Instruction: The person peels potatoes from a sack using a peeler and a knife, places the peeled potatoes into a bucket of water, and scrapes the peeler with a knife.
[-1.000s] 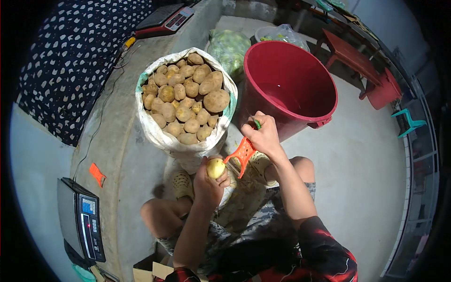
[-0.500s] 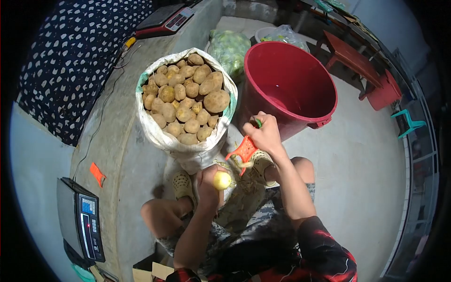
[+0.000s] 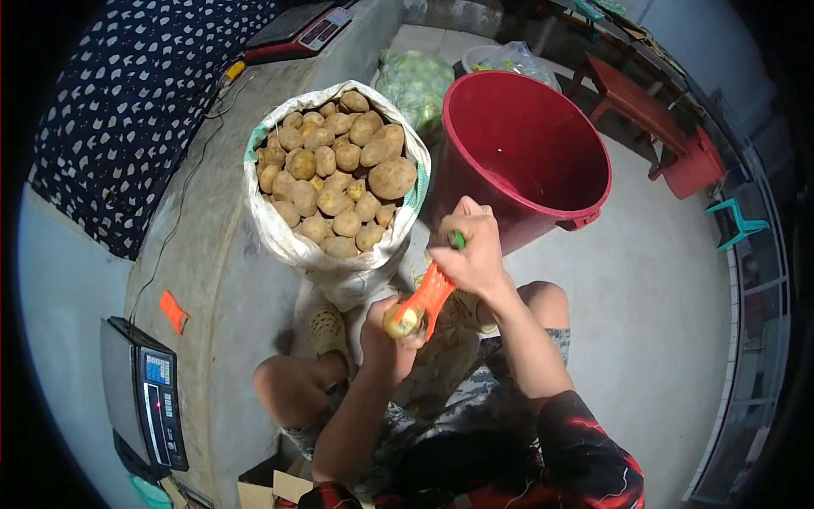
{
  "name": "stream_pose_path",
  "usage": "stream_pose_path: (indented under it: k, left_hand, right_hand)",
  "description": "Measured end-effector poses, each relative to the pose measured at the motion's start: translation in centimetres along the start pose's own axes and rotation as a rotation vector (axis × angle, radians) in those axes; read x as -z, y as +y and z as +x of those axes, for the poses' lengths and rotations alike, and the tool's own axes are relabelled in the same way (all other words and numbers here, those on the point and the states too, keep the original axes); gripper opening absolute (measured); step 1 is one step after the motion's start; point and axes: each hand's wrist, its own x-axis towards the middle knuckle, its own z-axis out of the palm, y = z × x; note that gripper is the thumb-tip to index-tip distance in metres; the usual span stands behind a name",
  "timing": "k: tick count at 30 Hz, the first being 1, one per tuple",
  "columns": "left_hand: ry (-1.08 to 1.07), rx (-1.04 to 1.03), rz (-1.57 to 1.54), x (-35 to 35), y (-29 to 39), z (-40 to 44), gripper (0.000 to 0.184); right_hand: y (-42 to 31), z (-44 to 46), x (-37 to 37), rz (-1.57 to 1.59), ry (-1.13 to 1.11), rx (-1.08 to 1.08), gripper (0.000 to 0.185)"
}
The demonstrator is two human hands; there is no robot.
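Observation:
My left hand [image 3: 383, 342] is closed around a partly peeled potato [image 3: 398, 321], low in front of the sack. Gripped in my right hand [image 3: 475, 248] is an orange peeler [image 3: 431, 294], whose head lies against the potato's right side; a bit of green [image 3: 458, 239] shows at its handle end. Just beyond my hands stands a white woven sack [image 3: 292, 242] filled with unpeeled brown potatoes [image 3: 337, 174]. Peelings are scattered on the floor below my hands, between my feet.
A large red tub [image 3: 585, 182] stands right of the sack. Behind are a bag of green produce [image 3: 415, 81] and a red bench [image 3: 636, 102]. On the left ledge lie another orange peeler [image 3: 175, 312], a digital scale [image 3: 157, 399] and a red scale [image 3: 301, 36].
My right hand has brought the peeler down and left onto the potato. A strip of peel that hung by the peeler's head no longer shows there. My left hand still holds the potato.

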Motion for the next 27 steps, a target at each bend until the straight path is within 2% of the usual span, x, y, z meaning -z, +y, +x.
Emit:
stream_pose_path:
  k: [1, 3, 5, 6, 7, 8, 9, 11, 13, 14, 15, 17, 18, 19, 20, 21, 22, 23, 25, 26, 27]
  left_hand:
    - [-0.199, 0.051, 0.009, 0.7, 0.6, 0.0, 0.027]
    - [-0.230, 0.122, -0.032, 1.2, 1.1, 0.4, 0.028]
    - [-0.318, 0.162, -0.111, 2.3, 0.6, 0.7, 0.029]
    - [-0.318, 0.162, -0.115, 1.3, 0.5, 0.4, 0.029]
    - [-0.066, 0.081, -0.074, -0.8, 0.2, -0.1, 0.030]
    - [0.189, 0.000, -0.030, -1.8, 0.1, -0.4, 0.031]
    - [0.193, 0.000, -0.028, -0.5, 0.2, 0.0, 0.031]
    - [-0.293, 0.097, -0.063, 3.4, 0.2, 1.2, 0.022]
    - [-0.309, 0.103, -0.049, 3.7, 0.3, 1.2, 0.022]
    - [-0.321, 0.108, -0.032, 3.7, 0.4, 1.3, 0.023]
    - [-0.321, 0.108, -0.032, 2.4, 0.5, 0.7, 0.023]
    - [0.025, -0.074, 0.114, -0.1, 0.0, -0.6, 0.020]
    - [0.077, -0.118, 0.093, 0.5, -0.6, -0.3, 0.016]
    - [0.077, -0.116, 0.096, 2.2, -0.5, 0.6, 0.016]
    - [-0.156, -0.025, 0.126, 4.4, 0.3, 1.8, 0.018]
    - [-0.073, -0.026, 0.147, 3.9, 0.0, 1.5, 0.020]
    - [0.010, -0.024, 0.167, 3.0, -0.1, 1.0, 0.022]
    - [0.007, -0.025, 0.169, 2.0, -0.1, 0.3, 0.022]
    - [0.161, -0.107, 0.252, 0.2, 0.2, -0.6, 0.017]
    - [0.164, -0.105, 0.250, 0.3, -0.1, -0.4, 0.017]
    - [0.089, -0.190, 0.274, 0.6, -0.5, -0.1, 0.019]
  right_hand:
    - [2.3, -0.4, -0.8, -0.013, 0.006, -0.082, 0.016]
    - [3.2, -0.3, -0.9, -0.029, 0.015, -0.160, 0.016]
    - [2.2, -0.4, -0.6, 0.297, 0.010, -0.348, 0.020]
    - [1.0, -0.3, -0.2, 0.237, -0.006, -0.253, 0.018]
    - [-0.3, 0.1, 0.3, 0.238, -0.010, -0.253, 0.018]
    - [-1.6, 0.6, 0.7, 0.139, 0.016, -0.054, 0.016]
    - [-2.2, 0.7, 0.9, 0.040, 0.046, 0.144, 0.018]
    - [0.9, 0.1, 0.3, -0.010, 0.067, 0.118, 0.018]
    - [3.2, -0.2, -0.2, -0.073, 0.102, -0.132, 0.015]
    - [3.8, -0.7, -0.4, 0.101, 0.090, -0.284, 0.014]
    - [1.9, -0.2, 0.0, 0.100, 0.090, -0.284, 0.014]
    - [-1.4, 0.4, 0.9, 0.077, 0.034, 0.084, 0.016]
    - [-1.1, 0.4, 0.9, 0.017, 0.038, 0.131, 0.019]
    - [-0.1, 0.3, 0.7, 0.016, 0.041, 0.128, 0.019]
    - [1.4, 0.1, 0.2, 0.021, 0.048, -0.023, 0.020]
    - [2.9, -0.3, -0.1, 0.026, 0.055, -0.171, 0.021]
    - [3.5, -0.2, 0.0, -0.021, 0.004, -0.227, 0.024]
    - [3.7, -0.6, -0.1, -0.023, 0.007, -0.226, 0.024]
    - [1.0, -0.2, 0.4, 0.153, 0.055, -0.110, 0.019]
    - [-0.2, 0.0, 1.0, 0.132, -0.024, -0.044, 0.021]
    - [-0.1, 0.0, 0.9, 0.134, -0.025, -0.048, 0.021]
